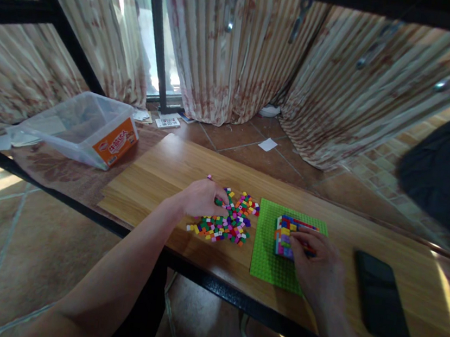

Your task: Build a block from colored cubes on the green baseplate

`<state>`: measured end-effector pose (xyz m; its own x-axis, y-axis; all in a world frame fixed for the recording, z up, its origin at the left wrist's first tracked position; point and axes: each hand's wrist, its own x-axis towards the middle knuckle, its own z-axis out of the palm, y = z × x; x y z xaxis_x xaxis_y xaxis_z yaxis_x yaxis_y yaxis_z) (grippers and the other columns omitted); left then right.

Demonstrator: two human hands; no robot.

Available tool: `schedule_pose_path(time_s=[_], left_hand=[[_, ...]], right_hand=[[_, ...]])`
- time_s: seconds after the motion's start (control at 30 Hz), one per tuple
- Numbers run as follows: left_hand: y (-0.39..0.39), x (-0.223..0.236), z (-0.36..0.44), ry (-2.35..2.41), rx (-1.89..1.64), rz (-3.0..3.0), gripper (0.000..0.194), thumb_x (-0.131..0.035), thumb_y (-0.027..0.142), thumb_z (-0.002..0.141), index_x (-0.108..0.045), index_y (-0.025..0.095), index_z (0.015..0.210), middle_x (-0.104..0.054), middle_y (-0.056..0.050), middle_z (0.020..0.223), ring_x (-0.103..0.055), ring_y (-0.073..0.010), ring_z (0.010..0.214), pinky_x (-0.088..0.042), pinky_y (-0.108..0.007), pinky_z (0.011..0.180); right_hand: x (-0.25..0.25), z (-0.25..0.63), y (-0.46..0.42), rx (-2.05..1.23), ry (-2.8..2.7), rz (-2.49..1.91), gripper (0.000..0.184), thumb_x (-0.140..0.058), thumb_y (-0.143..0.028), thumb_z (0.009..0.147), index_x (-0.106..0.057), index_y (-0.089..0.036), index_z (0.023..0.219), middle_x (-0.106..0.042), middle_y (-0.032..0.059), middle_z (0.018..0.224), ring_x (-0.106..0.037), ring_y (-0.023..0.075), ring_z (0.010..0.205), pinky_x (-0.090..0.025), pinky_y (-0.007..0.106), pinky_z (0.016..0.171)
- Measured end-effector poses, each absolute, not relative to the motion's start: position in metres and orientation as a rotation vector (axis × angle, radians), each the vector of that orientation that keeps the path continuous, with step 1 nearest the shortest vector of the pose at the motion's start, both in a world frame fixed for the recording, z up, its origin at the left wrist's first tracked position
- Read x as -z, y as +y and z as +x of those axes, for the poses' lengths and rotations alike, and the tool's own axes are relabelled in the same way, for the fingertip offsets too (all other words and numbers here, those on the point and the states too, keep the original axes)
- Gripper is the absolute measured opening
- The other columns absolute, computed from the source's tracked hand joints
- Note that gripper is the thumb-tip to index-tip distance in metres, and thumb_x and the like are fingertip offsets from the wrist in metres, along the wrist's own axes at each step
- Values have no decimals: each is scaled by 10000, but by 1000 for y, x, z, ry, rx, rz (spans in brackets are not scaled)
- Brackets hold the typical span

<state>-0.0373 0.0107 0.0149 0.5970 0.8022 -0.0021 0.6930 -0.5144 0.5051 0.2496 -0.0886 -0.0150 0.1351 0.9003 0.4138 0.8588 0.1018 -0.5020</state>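
A: Hands?
B: Well apart. Left hand down at the loose bricks, fingers curled; can't make out whether a piece is pinched. Right hand has its fingers on the brick build; grip unclear, palm side hidden.
A: Build's position?
B: On the green baseplate, just right of the scatter.
A: Step in hand?
B: Reads as picking a piece with the left, minding the build with the right. My judgement.
A: Next move calls for?
B: Probably a fine pinch on one small brick, build kept steady.
A: Farther out?
B: Bench under it all. Dark phone right of the baseplate. Clear bin off the left end, orange label. Striped curtains beyond.
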Motion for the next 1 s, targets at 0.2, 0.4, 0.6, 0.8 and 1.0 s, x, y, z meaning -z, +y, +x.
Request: schedule_pose_path(time_s=[0.2, 0.4, 0.6, 0.8, 1.0], left_hand=[[8, -8, -26, 1314, -249, 2503, 244, -634, 371, 762, -736, 241, 941, -730, -29, 844, -654, -187, 769, -452, -262, 674], [13, -7, -34, 1410, -237, 2494, 232, -585, 338, 795, -722, 245, 957, -727, -33, 874, -662, -205, 820, -483, -293, 728], [5, -10, -17, 1357, -268, 2503, 360, -615, 497, 779, -685, 235, 1015, -716, -44, 939, -656, -229, 866, -487, -322, 766], [5, -8, -5, 1451, -271, 2471, 307, -584, 426, 833, -673, 218, 1042, -705, -56, 968, -650, -222, 896, -480, -317, 780], [9, -3, -18, 1334, -366, 2517, 213, -572, 294, 845, -703, 215, 994, -682, -51, 1008, -635, -196, 913, -476, -303, 811]], right_hand=[[17, 252, -88, -62, -1718, -1713, 230, -555, -383, 833, -692, -203, 795, -684, 89, 990, -612, 251, 976, -453, 446, 911], [19, 253, -88, -39, -1731, -1700, 231, -558, -380, 833, -695, -199, 791, -688, 94, 987, -614, 252, 966, -463, 444, 894], [19, 253, -88, -42, -1724, -1700, 224, -563, -378, 832, -695, -201, 792, -688, 86, 985, -617, 249, 964, -470, 435, 885], [18, 252, -88, -30, -1733, -1708, 230, -562, -381, 829, -698, -199, 789, -687, 85, 985, -618, 250, 956, -472, 435, 875], [17, 252, -88, -53, -1733, -1705, 221, -563, -376, 828, -694, -201, 794, -686, 86, 983, -621, 248, 953, -473, 439, 875]])
